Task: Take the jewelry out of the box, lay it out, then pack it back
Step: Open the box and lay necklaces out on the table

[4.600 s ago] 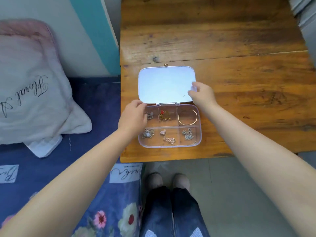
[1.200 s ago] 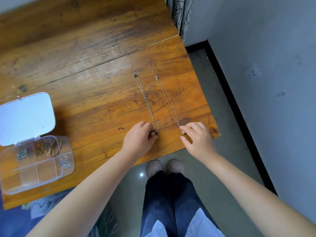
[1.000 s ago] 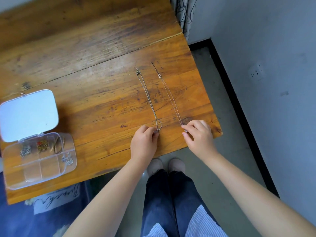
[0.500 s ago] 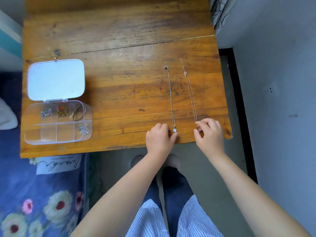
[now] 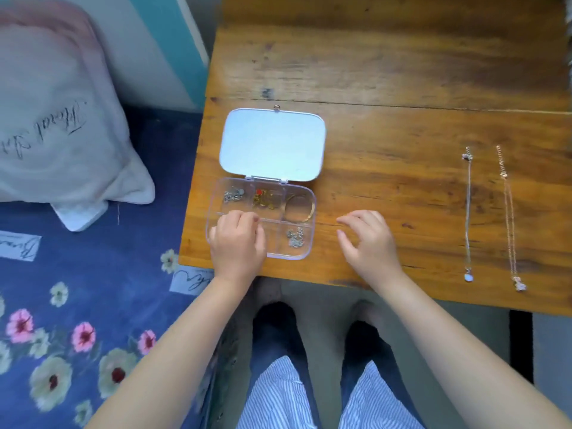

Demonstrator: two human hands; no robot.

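A clear plastic jewelry box (image 5: 276,240) lies open near the table's front left edge, its white lid (image 5: 272,144) folded back. Inside I see a silver piece (image 5: 232,195), a gold piece with red (image 5: 263,198), a gold bangle (image 5: 299,207) and a silver chain (image 5: 295,236). My left hand (image 5: 238,243) lies over the box's lower-left compartments with fingers curled down; what is under it is hidden. My right hand (image 5: 368,239) hovers over the table just right of the box, fingers spread and empty. A silver necklace (image 5: 468,212) and a gold necklace (image 5: 509,218) lie stretched out straight at the right.
The wooden table (image 5: 387,134) has its front edge just below my hands. A bed with a blue floral cover (image 5: 77,305) and a white pillow (image 5: 55,119) sits to the left. My legs and shoes (image 5: 272,320) are below the table edge.
Both hands have left the ends of the two laid-out necklaces and moved left to the box. My view has swung left with them; the necklaces stay in place.
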